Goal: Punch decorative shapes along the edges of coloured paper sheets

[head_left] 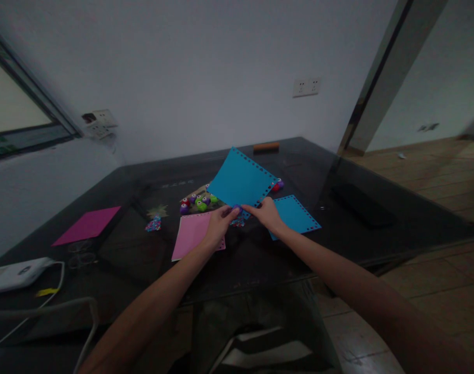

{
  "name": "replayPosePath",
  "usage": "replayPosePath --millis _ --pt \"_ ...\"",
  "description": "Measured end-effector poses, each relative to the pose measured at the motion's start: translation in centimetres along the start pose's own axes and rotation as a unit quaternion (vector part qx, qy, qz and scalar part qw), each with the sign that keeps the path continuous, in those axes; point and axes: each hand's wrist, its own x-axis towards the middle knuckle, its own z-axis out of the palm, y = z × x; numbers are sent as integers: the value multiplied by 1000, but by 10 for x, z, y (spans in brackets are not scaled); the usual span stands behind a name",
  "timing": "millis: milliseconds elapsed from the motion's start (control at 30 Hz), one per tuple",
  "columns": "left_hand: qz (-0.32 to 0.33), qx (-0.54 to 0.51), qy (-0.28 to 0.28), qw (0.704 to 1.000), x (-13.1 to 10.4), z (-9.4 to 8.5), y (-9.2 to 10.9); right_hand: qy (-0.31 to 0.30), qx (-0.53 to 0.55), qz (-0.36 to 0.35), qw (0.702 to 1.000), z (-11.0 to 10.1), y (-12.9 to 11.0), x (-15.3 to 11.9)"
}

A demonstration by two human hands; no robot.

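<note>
A blue sheet of paper with a row of holes along its edge is held up above the table. Where its near corner is, my left hand closes on a small purple paper punch. My right hand pinches the sheet's right edge, its fingertips close to the punch. Under my left hand lies a pink sheet, also holed at the edge. Another blue sheet rests by my right wrist. A pile of tiny coloured bits shows just below the punch.
Several red, purple and green punches lie behind my left hand, more at the right. Further left are another heap of bits, a magenta sheet and a white power strip. A dark flat object lies right.
</note>
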Motion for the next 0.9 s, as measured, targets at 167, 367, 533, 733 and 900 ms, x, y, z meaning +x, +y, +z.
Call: replayPosePath --millis 167,367,533,733,900 --pt "-15 -7 -10 1000 0 -1 -1 -4 8 -8 1000 0 0 1" --pt "-23 -20 -12 999 0 -1 0 -3 -12 -11 1000 -1 0 2" --pt "-23 -34 -29 999 0 -2 -2 -6 0 -8 1000 -2 1 2" --pt "-35 -41 -30 998 1 -4 -4 -5 -2 -1 1000 -2 2 2" --pt "-44 -38 -32 998 2 -5 -3 -9 -6 -8 1000 -2 1 2"
